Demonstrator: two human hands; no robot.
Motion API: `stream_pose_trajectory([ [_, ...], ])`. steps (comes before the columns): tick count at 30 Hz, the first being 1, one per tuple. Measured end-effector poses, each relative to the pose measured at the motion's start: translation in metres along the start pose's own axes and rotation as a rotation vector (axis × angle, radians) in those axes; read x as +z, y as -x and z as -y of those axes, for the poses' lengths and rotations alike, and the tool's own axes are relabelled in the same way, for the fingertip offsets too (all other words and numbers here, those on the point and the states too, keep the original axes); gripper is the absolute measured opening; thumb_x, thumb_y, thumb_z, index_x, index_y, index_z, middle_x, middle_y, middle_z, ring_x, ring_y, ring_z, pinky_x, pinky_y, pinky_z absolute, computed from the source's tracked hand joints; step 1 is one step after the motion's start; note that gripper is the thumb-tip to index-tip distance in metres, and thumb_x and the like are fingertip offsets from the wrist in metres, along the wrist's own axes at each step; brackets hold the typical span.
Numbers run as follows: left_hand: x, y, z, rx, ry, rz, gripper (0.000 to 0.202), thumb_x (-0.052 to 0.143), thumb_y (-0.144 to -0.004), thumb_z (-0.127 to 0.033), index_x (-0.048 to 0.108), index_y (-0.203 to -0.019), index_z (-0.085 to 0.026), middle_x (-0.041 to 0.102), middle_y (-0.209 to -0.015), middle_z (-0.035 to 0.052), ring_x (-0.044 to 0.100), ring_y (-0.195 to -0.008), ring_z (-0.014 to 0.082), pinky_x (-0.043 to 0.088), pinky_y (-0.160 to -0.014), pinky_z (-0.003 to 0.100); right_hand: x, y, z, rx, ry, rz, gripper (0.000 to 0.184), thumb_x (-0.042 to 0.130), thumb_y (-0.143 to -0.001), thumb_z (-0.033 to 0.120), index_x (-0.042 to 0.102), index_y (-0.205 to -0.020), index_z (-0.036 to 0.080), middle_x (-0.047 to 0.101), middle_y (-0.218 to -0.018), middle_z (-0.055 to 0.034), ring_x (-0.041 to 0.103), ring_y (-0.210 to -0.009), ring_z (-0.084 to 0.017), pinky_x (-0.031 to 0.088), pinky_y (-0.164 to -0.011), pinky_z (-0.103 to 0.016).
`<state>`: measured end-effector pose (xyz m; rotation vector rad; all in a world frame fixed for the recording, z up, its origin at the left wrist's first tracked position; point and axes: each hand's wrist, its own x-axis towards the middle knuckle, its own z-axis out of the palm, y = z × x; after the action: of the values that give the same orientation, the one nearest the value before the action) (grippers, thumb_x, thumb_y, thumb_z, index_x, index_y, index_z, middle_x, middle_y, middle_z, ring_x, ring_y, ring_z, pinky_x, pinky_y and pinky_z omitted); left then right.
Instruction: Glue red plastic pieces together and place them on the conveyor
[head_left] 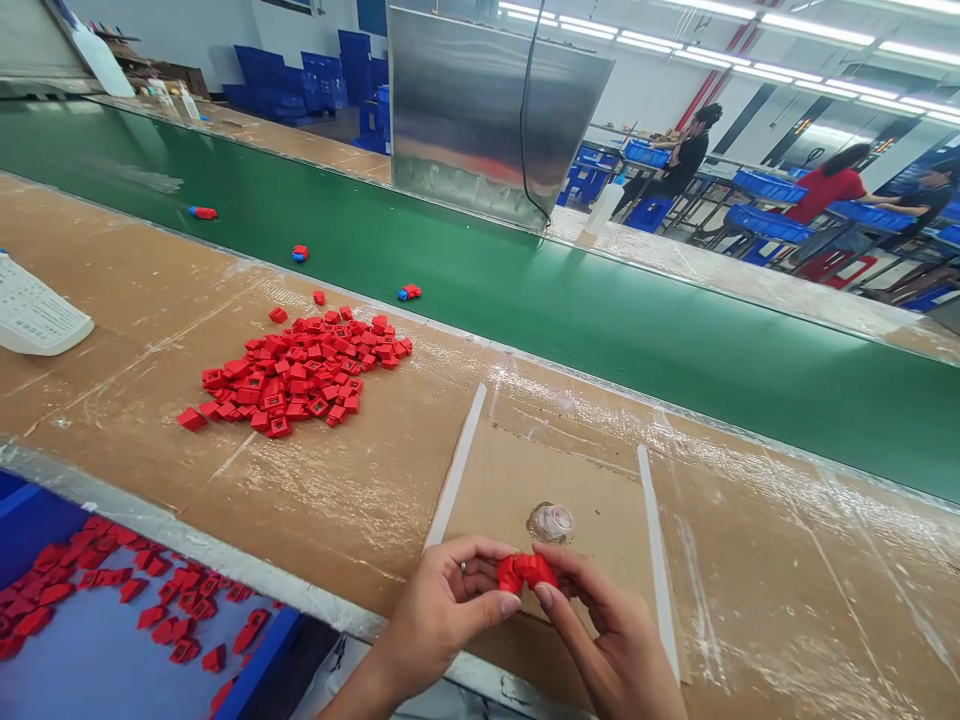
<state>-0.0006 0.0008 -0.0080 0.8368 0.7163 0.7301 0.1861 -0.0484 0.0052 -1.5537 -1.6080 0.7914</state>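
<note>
Just above the near edge of the workbench, my left hand (450, 600) and my right hand (592, 620) meet at the fingertips. Between them are two small red plastic pieces, pressed against each other. The left fingers and thumb pinch the left red plastic piece (511, 573). The right thumb and forefinger grip the right red plastic piece (537, 569). Fingers cover part of both, so their full shape is hidden. Right behind the hands a small clear round dish (553, 521) stands on a cardboard sheet (517, 465) between two white strips.
A heap of red block-like pieces (300, 370) lies left on the bench. Behind it runs a green conveyor belt (480, 255) carrying a few red-and-blue pieces (409, 292). A blue bin (259, 655) with red parts sits lower left. A metal panel (487, 110) rises beyond; people work at the back right.
</note>
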Motion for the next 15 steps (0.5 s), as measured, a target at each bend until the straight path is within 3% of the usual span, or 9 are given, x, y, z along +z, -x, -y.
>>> stream_pose_trajectory([
  [5,0.0,-0.001,-0.001,0.024,-0.009,0.016,0.029,0.077,-0.078,-0.022,0.072,-0.106,-0.017,0.075,-0.095,0.0059,0.066,-0.088,0.0151,0.049,-0.083,0.025,0.0,0.001,0.002,-0.065,0.042,-0.014,0.022,0.06,-0.096,0.032,0.065,-0.116,0.025,0.073,-0.098,-0.0014,0.069,-0.083,-0.015,0.055,-0.074,-0.017],
  [9,0.0,-0.003,0.002,0.051,-0.011,-0.034,0.026,0.079,-0.075,-0.018,0.074,-0.101,-0.018,0.071,-0.094,0.0039,0.066,-0.091,0.0171,0.05,-0.084,0.027,0.004,0.0,0.002,-0.149,0.037,-0.026,0.019,0.057,-0.097,0.029,0.065,-0.115,0.026,0.073,-0.102,-0.0016,0.069,-0.089,-0.015,0.055,-0.078,-0.017],
  [15,0.003,-0.002,0.003,0.093,-0.214,-0.057,0.021,0.072,-0.079,-0.018,0.077,-0.1,-0.017,0.061,-0.085,0.0021,0.059,-0.08,0.0149,0.047,-0.072,0.025,0.016,0.004,-0.004,-0.234,0.089,-0.079,0.019,0.054,-0.1,0.026,0.064,-0.116,0.024,0.072,-0.104,-0.0026,0.07,-0.091,-0.013,0.054,-0.081,-0.015],
])
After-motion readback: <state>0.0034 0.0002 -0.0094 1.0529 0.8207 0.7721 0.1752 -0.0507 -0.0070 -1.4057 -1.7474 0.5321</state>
